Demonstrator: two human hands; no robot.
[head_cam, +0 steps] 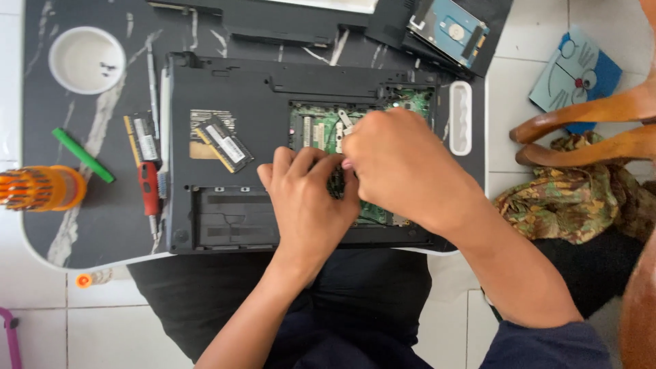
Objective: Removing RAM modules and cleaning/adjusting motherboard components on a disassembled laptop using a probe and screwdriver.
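Observation:
A black laptop [225, 102] lies upside down on a small dark marbled table [61, 232], its bottom cover off and a green circuit board [318, 130] exposed. My left hand [307, 198] and my right hand [403, 164] meet over the open bay, fingers pinched on a small dark part [336, 183] that is mostly hidden. One memory module [224, 143] rests on the laptop's underside left of my hands. Another memory module [142, 138] lies on the table beside the laptop.
A red-handled screwdriver [149, 190], a green pen-like stick [83, 155], an orange bit holder [37, 188] and a white bowl [87, 60] sit on the table's left. A hard drive [447, 31] lies at top right. Wooden chair legs [588, 126] and crumpled cloth [567, 198] are on the right.

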